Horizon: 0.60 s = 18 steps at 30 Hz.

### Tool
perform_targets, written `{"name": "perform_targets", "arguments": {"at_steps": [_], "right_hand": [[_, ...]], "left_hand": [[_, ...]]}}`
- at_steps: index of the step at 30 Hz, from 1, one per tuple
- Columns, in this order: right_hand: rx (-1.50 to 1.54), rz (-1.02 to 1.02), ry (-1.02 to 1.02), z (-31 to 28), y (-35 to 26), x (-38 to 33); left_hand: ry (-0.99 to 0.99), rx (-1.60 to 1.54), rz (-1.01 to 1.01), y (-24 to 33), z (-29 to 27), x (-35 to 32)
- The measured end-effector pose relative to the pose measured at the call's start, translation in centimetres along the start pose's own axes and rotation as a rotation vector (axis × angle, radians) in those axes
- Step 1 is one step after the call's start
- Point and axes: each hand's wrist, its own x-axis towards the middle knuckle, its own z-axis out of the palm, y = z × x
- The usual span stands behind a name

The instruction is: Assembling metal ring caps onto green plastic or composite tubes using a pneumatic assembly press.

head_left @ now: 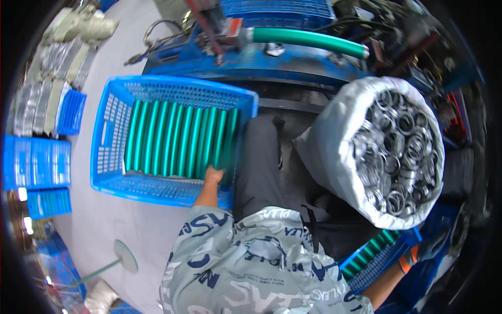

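Green tubes [167, 138], lined up inside the blue basket [151, 190], were judged light, stiffish and slick, best gripped mid-length. The left hand [213, 174] was placed at their near ends, the right hand [431, 247] well right of the basket; neither grip could be told.

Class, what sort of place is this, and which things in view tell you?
Probably a factory workshop: a blue plastic crate holds a row of green tubes, a white sack holds many metal rings, and a blue workbench stands ahead.
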Motion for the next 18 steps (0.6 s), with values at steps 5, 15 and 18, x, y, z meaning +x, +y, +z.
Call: {"name": "perform_targets", "arguments": {"at_steps": [5,15,18], "right_hand": [[-0.219,-0.238,-0.861,11.9,-19.0,-6.0],[-0.667,-0.657,-1.264,19.8,-25.8,-11.8],[-0.668,-0.749,-1.226,17.7,-25.3,-10.9]], "left_hand": [[-0.21,-0.06,-0.046,1.1,2.5,2.3],[-0.185,-0.305,-0.175,1.5,-6.8,-0.7],[-0.185,-0.493,-0.157,2.2,-9.5,-3.5]]}}
